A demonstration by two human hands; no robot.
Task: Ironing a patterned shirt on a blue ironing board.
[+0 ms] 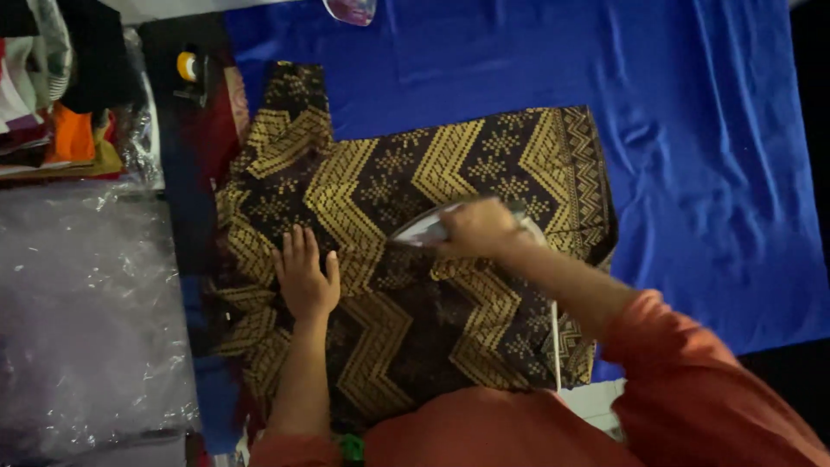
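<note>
Right hand [478,227] apparently around iron [421,227]

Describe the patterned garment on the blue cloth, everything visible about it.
The garment is dark woven-looking fabric with gold zigzag bands and small star motifs. It lies spread flat on the blue cloth. The left hand presses flat on it; the right hand holds an iron on it. Its near edge is hidden by the person's orange sleeves.

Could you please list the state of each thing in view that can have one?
Patterned garment: spread flat on the blue cloth.
Iron: resting on the garment, held.
Right hand: closed on the iron.
Left hand: open, pressed flat on the garment.
Blue cloth: spread out, lightly creased.
Clear plastic sheet: crumpled.
</note>
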